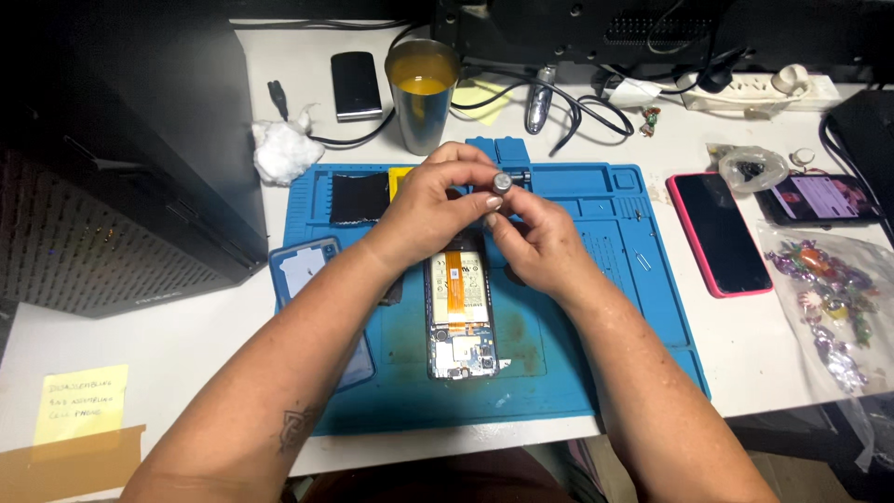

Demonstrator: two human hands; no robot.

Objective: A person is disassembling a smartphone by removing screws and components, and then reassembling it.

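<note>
White counter (186, 345) under a blue silicone repair mat (596, 307), dark computer tower at left, opened smartphone with orange-labelled battery (458, 312) lying lengthwise away from the person, left hand (430, 207) and right hand (535, 244) together pinching a small silver-capped cylindrical tool (504, 183) above it, cap toward the camera, yellow sticky note (82, 403) bottom left, clear bag of wrapped sweets (829, 298) right.

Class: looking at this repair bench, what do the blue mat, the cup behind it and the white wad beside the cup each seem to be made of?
Mat: probably silicone or rubber; matte blue, with moulded trays and ridges.
Cup: metal, likely steel; its grey wall shows a dull shine.
Wad: looks like cotton or tissue; white, fluffy, ragged edges.
</note>
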